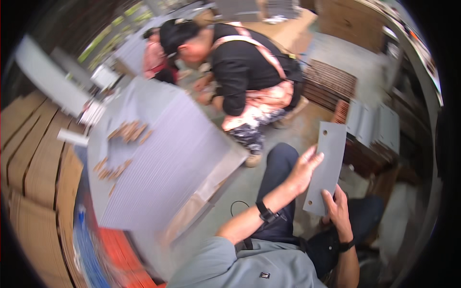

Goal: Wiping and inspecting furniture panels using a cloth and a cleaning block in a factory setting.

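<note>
The person holds a grey rectangular panel (327,165) up in front of the body with both hands, above the lap and to the right of the big stack of grey sheets (168,163). The left hand (303,169) lies against the panel's left edge about midway up, its fingers (314,156) spread over the face and the thumb seemingly behind — closed on the panel, though loosely. The right hand (337,211) takes the lower end, fingers curled round the bottom corner and gripping it.

The panel stands nearly upright in the view, its long axis running from the lower end at the right hand up and slightly rightward toward the top edge, which points away from the person. A small hole shows near the upper left corner and another near the lower end.

The step in hand looks like handling or checking a single panel lifted clear of any pile. Judging from the grip, the next move would call for keeping both edges pinched so the thin sheet does not flex or twist, and for steering its long side clear of the knee.

Across the floor another person (240,72) in a dark top crouches beyond the stack, and small brown pieces (127,132) lie scattered on the top sheet. Cardboard (38,158) is stacked at the left.
</note>
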Demonstrator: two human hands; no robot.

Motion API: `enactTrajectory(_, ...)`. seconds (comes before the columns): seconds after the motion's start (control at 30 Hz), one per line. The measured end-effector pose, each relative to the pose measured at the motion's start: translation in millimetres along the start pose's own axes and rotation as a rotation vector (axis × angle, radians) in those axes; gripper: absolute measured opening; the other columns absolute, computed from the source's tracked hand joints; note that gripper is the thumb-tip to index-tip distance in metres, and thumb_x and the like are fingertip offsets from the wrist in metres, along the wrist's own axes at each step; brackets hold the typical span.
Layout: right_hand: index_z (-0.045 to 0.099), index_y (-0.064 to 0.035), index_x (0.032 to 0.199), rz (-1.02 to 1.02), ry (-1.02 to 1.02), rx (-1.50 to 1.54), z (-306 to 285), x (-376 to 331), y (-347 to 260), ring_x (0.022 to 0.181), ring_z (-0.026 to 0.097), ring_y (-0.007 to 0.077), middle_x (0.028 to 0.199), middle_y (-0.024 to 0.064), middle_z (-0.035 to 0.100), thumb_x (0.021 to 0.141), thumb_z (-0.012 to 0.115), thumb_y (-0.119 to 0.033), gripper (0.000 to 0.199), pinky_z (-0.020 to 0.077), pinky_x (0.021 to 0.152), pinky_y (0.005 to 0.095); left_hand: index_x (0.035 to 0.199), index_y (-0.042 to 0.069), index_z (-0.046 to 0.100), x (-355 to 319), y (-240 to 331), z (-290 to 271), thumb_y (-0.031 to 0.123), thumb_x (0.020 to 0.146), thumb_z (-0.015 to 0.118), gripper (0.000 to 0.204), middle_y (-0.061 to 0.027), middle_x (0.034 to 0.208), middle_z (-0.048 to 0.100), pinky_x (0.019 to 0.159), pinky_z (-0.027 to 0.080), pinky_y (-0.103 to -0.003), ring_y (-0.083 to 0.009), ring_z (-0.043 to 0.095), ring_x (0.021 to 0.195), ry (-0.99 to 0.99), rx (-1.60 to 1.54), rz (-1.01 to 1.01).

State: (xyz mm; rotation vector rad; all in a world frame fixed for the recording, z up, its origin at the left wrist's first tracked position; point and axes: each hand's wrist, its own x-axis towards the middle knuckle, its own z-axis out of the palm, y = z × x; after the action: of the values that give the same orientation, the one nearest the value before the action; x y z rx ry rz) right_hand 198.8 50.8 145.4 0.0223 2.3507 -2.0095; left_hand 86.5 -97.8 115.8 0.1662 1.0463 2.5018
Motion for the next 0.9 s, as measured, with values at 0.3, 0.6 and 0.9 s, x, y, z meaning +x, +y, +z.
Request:
enactTrajectory(0.3,0.063,-0.0002,0.116,-0.642,-0.288,-0.416,103.3,39.2,-18.8,0.084,0.068,0.0389,0.100,0.0192,0.065,0.084,0.070,-0.004,0.033,0.0560,0.072,0.0424,0.159,-0.006,0.007,-130.2,39.1,-25.5,0.038,0.093,0.074,0.104,-0.0271,0.156,0.031,0.119,0.031,-0.041,-0.0309,0.034,0.145,0.512,0.671,0.470)
enactTrajectory(0.6,0.055,-0.0035,0.140,-0.549,-0.513,-0.298,108.3,39.5,-35.5,0.081,0.069,0.0215,0.113,0.0139,0.069,0.087,0.075,-0.007,0.057,0.0582,0.074,0.0334,0.125,0.009,0.053,-318.8,230.2,-78.7,0.042,0.102,0.057,0.041,-0.0058,0.112,0.062,0.078,0.053,-0.033,-0.0150,0.062,0.093,1.290,0.521,1.114)
enactTrajectory(0.9,0.059,0.0006,0.134,0.016,-0.174,-0.101,5.2,63.4,49.6,0.085,0.062,0.0123,0.105,0.0065,0.065,0.103,0.062,-0.022,0.039,0.0525,0.072,0.0265,0.141,-0.014,0.046,-507.6,437.4,-257.4,0.047,0.087,0.075,0.087,-0.0283,0.134,0.059,0.100,0.048,-0.045,-0.0338,0.059,0.120,1.695,1.168,0.665)
